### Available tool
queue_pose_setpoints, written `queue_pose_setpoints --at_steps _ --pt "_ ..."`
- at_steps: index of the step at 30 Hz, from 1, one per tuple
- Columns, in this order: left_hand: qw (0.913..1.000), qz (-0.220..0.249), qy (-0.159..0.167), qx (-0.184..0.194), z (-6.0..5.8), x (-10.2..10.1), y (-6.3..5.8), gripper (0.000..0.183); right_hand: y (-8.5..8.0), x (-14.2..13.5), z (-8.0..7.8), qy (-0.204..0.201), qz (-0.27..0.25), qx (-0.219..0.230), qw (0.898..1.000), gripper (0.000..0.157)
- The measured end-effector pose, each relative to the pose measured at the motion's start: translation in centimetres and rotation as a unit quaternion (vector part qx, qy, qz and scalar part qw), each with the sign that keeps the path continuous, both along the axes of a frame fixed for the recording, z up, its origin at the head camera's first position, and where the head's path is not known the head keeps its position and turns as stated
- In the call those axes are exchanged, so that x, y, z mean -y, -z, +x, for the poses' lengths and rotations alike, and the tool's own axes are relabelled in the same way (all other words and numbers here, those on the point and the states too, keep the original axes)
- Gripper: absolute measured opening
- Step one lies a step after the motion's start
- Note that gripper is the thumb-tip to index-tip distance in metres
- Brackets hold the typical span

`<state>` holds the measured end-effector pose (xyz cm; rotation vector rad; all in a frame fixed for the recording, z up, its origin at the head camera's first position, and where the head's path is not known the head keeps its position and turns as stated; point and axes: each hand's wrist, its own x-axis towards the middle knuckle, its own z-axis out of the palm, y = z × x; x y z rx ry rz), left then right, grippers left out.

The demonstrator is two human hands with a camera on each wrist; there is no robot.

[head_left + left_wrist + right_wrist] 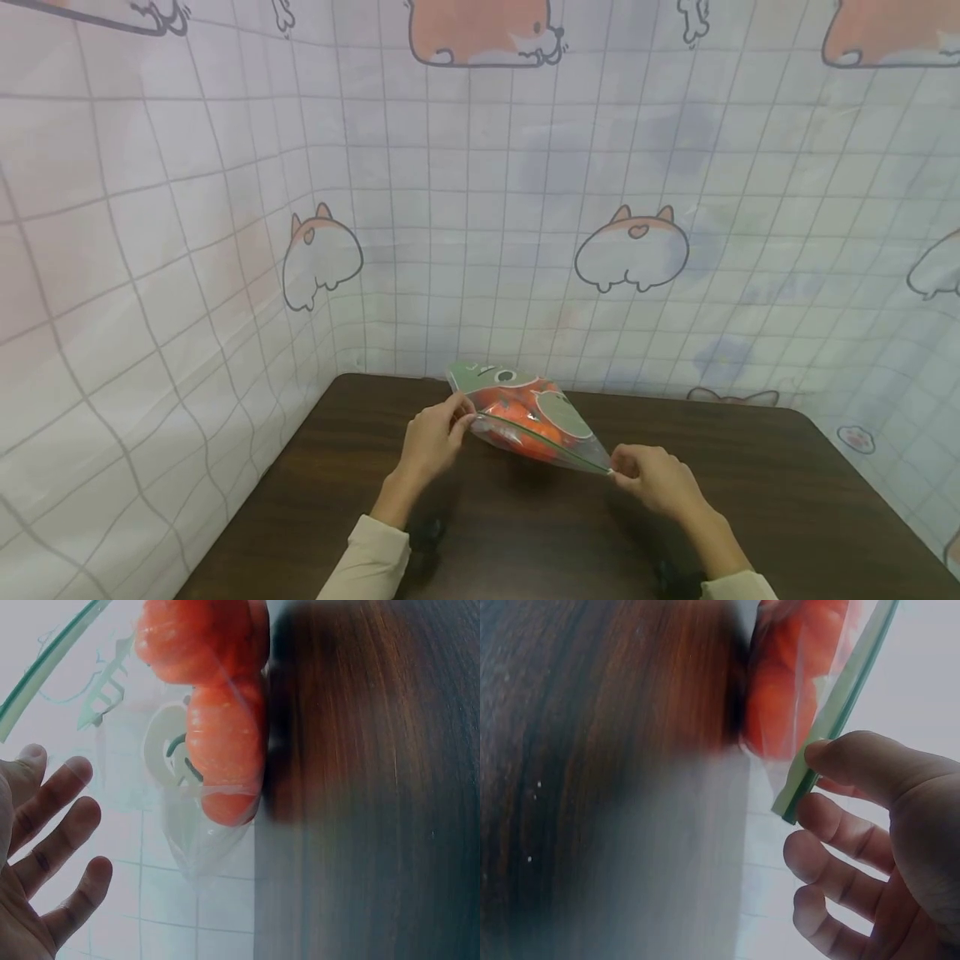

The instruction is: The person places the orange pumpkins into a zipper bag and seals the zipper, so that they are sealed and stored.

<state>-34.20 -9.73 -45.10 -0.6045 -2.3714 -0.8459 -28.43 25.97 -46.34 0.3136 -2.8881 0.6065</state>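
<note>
A clear zip bag [573, 414] with green printed cartoon patches is stretched between both hands, close over the dark table. Inside it sit several orange-red, rounded, ribbed pieces [225, 735] like small pumpkins. My left hand [435, 437] pinches the left end of the bag's mouth between thumb and index finger; its other fingers [71, 825] spread loosely in the left wrist view. At the opposite end, my right hand [877, 840] pinches the green zip strip [840, 697] near its tip, thumb on top. The strip runs slanting from one hand to the other.
The dark wood-grain table [360, 425] has rounded far corners. Behind it and along both sides hangs a white gridded sheet [480, 167] printed with cartoon dogs. Black bands [427, 533] sit at the wrists, just beyond the light sleeves [367, 558].
</note>
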Motion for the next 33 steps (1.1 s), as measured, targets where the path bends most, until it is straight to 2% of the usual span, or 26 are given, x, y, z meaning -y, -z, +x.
queue_pose_setpoints --at_steps 5,14,21,33 --pt "1.0 0.005 0.002 0.004 -0.1 0.0 0.2 0.005 0.2 -0.5 0.1 0.007 0.007 -0.001 1.0 0.01" --pt "0.9999 0.015 -0.008 0.003 -0.3 0.1 -0.1 0.006 -0.1 -1.1 -0.2 0.005 0.007 -0.003 1.0 0.009" --pt "0.9999 0.017 0.002 0.0 -0.3 0.0 -0.1 0.006 -0.2 -1.5 -0.1 0.008 0.005 0.002 1.0 0.008" --pt "0.9997 0.015 0.008 0.019 0.0 0.3 0.1 0.006 0.0 -1.5 0.0 0.005 -0.008 0.008 1.0 0.008"
